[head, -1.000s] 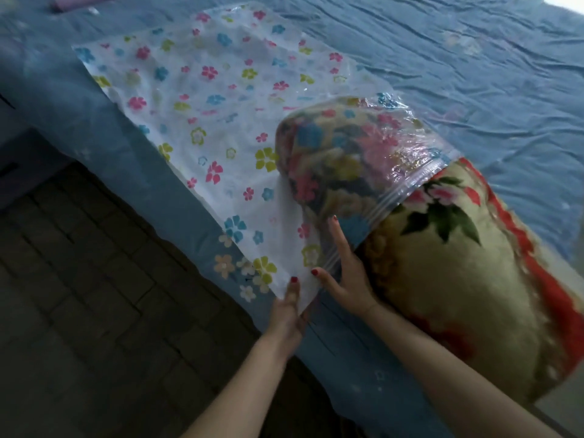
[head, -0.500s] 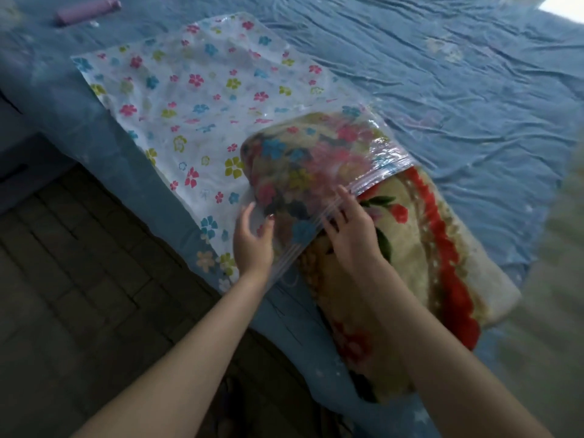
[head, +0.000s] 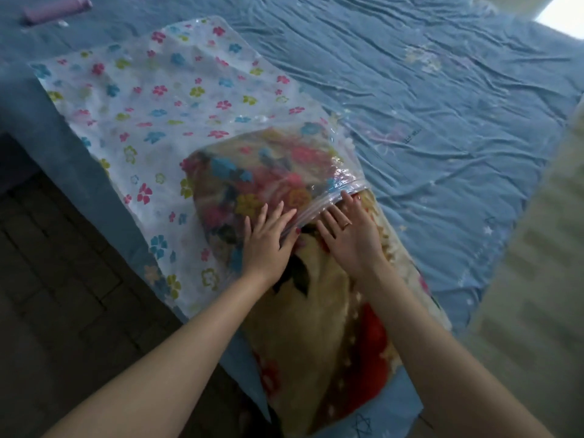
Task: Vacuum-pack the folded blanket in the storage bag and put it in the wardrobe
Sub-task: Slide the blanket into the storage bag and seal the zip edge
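Note:
A clear storage bag [head: 164, 121] printed with small coloured flowers lies flat on the blue bed. The folded blanket [head: 319, 327], cream with red and green flowers, is partly inside it; its far end shows through the plastic and its near half sticks out toward me. My left hand [head: 268, 241] lies on the bag at the zip rim [head: 319, 208], fingers spread on top, thumb at the rim's underside. My right hand [head: 350, 235] rests flat on the blanket, fingertips at the rim.
The blue sheet [head: 442, 137] is wrinkled and stretches far and right. A purple cylinder [head: 53, 9] lies at the far left on the bed. Dark tiled floor [head: 57, 295] runs along the bed's left edge.
Both hands moved from the bag's near corner up onto the blanket at the bag's mouth. The left hand now lies on top of the rim, right hand beside it.

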